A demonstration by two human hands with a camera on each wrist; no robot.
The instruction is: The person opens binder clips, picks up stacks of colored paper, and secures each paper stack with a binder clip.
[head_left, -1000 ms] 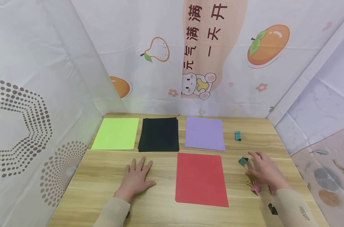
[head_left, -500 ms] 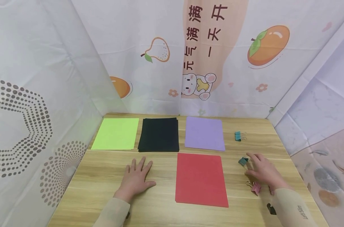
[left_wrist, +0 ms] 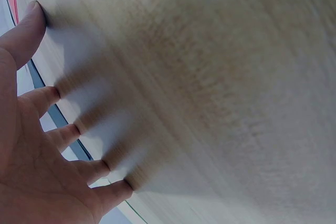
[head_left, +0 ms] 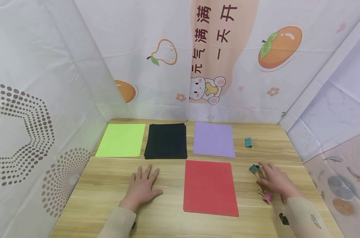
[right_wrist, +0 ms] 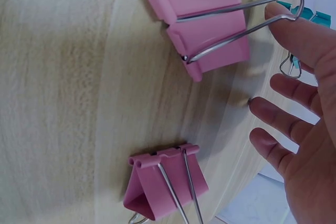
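Right hand [head_left: 276, 179] edged slightly toward the nearer teal clip [head_left: 254, 168], which lay just left of its thumb and forefinger; fingers loosely parted, contact unclear; left hand [head_left: 142, 191] was spread on the tabletop [head_left: 165, 215], well apart

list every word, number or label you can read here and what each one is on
"元气满满": printed sideways on the back curtain, reading upward.
"一天开": beside it on the same curtain, also sideways.
"LetsSlim" or similar: on the right sleeve, too small to be sure of.
No lettering shows on the coloured paper or the clips.
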